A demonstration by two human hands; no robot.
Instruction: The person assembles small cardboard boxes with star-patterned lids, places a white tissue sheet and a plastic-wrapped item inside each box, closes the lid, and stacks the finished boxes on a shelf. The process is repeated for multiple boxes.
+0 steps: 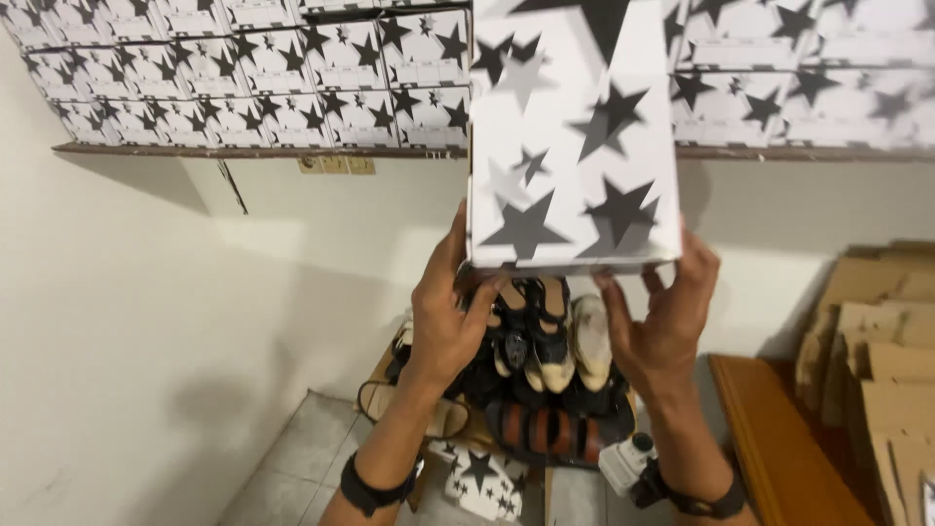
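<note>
Up to the left of the hands, a wooden shelf (243,151) carries rows of star-printed boxes (292,68) stacked against the wall. The left hand (450,312) presses its fingers up the left side of a white box with black and grey stars (575,136), raised high. The right hand (667,317) cups the same box from the right, so both hands clamp it between them, set apart by its width. Below the hands lies a pile of sandals (545,360). To the right of the right hand lean flat brown cardboard sheets (877,360).
</note>
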